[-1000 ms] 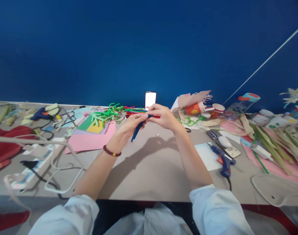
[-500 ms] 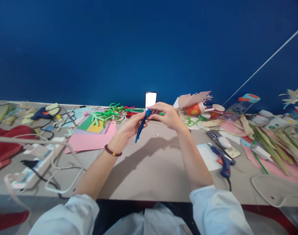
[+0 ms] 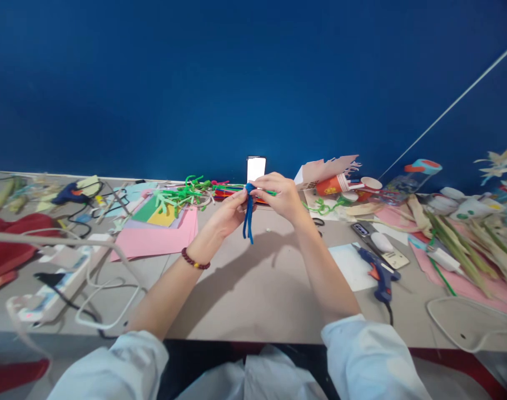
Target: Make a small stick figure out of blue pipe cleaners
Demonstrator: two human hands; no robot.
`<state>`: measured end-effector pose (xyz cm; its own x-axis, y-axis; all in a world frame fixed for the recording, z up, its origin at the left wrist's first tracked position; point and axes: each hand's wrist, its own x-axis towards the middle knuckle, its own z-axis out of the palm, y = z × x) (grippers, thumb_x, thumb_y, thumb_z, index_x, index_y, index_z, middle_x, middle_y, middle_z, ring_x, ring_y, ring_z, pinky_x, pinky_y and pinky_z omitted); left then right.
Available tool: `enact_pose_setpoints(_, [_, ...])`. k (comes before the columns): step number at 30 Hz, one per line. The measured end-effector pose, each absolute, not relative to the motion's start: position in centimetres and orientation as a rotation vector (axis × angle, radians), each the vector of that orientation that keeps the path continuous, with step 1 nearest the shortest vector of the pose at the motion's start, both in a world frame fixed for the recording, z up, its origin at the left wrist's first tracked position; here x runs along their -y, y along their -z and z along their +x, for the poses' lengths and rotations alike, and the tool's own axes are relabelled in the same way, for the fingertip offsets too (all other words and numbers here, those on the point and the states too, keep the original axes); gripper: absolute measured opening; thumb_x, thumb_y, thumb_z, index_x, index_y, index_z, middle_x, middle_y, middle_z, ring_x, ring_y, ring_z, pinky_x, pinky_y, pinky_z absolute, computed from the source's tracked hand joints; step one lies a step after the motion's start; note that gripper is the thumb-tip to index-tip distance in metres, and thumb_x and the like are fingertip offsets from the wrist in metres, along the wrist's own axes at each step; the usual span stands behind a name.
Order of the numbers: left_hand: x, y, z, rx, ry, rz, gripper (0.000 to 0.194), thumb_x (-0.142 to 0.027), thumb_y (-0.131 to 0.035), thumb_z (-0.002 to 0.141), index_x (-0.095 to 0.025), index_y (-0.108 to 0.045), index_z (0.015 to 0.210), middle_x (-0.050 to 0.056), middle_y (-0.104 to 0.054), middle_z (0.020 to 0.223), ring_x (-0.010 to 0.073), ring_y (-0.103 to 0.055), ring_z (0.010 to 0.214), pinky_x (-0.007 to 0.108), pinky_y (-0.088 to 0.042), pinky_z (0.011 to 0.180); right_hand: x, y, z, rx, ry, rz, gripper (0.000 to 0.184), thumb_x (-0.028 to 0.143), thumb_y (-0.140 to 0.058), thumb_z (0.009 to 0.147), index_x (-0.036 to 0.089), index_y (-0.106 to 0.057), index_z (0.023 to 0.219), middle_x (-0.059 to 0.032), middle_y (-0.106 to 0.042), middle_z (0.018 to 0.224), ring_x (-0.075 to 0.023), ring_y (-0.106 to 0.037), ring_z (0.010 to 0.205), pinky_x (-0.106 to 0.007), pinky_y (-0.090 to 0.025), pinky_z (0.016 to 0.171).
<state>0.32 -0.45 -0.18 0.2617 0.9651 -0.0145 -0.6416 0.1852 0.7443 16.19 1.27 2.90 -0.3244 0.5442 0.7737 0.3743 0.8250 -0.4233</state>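
A blue pipe cleaner (image 3: 248,221) is bent into a small tight knot at the top, and two strands hang straight down from it. My left hand (image 3: 228,214), with a dark bead bracelet (image 3: 195,259) on its wrist, pinches the knot from the left. My right hand (image 3: 278,197) grips it from the right, its fingers close to the knot. Behind my hands lie several multicoloured pipe cleaners (image 3: 237,190), and a bright green pipe cleaner bundle (image 3: 182,194) lies left of them.
Pink card (image 3: 153,238) and coloured paper lie left of my hands. To the right are a blue glue gun (image 3: 381,273), a phone (image 3: 362,229), and an orange paper cup (image 3: 331,185). A power strip (image 3: 55,286) and cables lie at the left.
The blue pipe cleaner has gone from a slanting strand to a tight knot with two strands hanging straight down. My hands have moved slightly closer together around it.
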Motion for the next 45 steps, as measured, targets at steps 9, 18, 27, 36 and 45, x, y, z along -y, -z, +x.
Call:
enact_pose_setpoints(9, [-0.2, 0.4, 0.0, -0.581, -1.311, 0.75, 0.017, -0.026, -0.076, 0.068, -0.017, -0.07, 0.081, 0.001, -0.069, 0.079, 0.009, -0.061, 0.068, 0.021, -0.047, 0.065, -1.4, -2.1, 15.5, 1.819, -0.751, -0.908, 0.032, 0.036, -0.062, 0.081, 0.02, -0.066, 0.108, -0.0065, -0.069, 0.101, -0.0166, -0.065, 0.086, -0.031, -0.053, 0.078])
enact_pose_setpoints(18, [-0.7, 0.8, 0.1, -0.624, -1.413, 0.873, 0.018, -0.027, -0.077, 0.065, -0.018, -0.069, 0.077, 0.0, -0.065, 0.071, 0.0083, -0.053, 0.057, 0.023, -0.041, 0.056, -1.5, -0.9, 14.2, 1.581, -1.34, -0.876, 0.037, 0.047, -0.074, 0.066, 0.015, -0.06, 0.078, -0.0022, -0.066, 0.068, -0.0118, -0.063, 0.059, -0.025, -0.054, 0.059])
enact_pose_setpoints(27, [-0.4, 0.9, 0.2, -0.666, -1.398, 1.015, 0.025, -0.036, -0.076, 0.065, -0.014, -0.068, 0.073, -0.001, -0.056, 0.057, 0.0098, -0.049, 0.051, 0.026, -0.04, 0.05, -1.8, -0.5, 13.7, 1.58, -1.346, -0.86, 0.039, 0.053, -0.07, 0.067, 0.014, -0.063, 0.069, -0.0023, -0.064, 0.065, -0.0101, -0.06, 0.051, -0.024, -0.051, 0.051])
enact_pose_setpoints(36, [-0.1, 0.4, 0.3, -0.628, -1.384, 0.976, 0.03, -0.04, -0.076, 0.065, -0.014, -0.063, 0.071, -0.003, -0.05, 0.049, 0.0099, -0.047, 0.042, 0.026, -0.038, 0.043, -1.2, -0.9, 13.4, 1.499, -1.524, -0.815, 0.041, 0.052, -0.075, 0.061, 0.013, -0.063, 0.065, -0.0012, -0.063, 0.057, -0.0101, -0.06, 0.049, -0.023, -0.051, 0.051])
enact_pose_setpoints(45, [0.1, 0.3, 0.3, -0.625, -1.302, 0.893, 0.028, -0.041, -0.074, 0.068, -0.014, -0.064, 0.071, -0.003, -0.05, 0.05, 0.0091, -0.047, 0.046, 0.025, -0.039, 0.047, -1.2, -0.8, 13.2, 1.478, -1.508, -0.836, 0.039, 0.051, -0.074, 0.063, 0.014, -0.061, 0.064, -0.0003, -0.061, 0.057, -0.0096, -0.058, 0.048, -0.023, -0.05, 0.05])
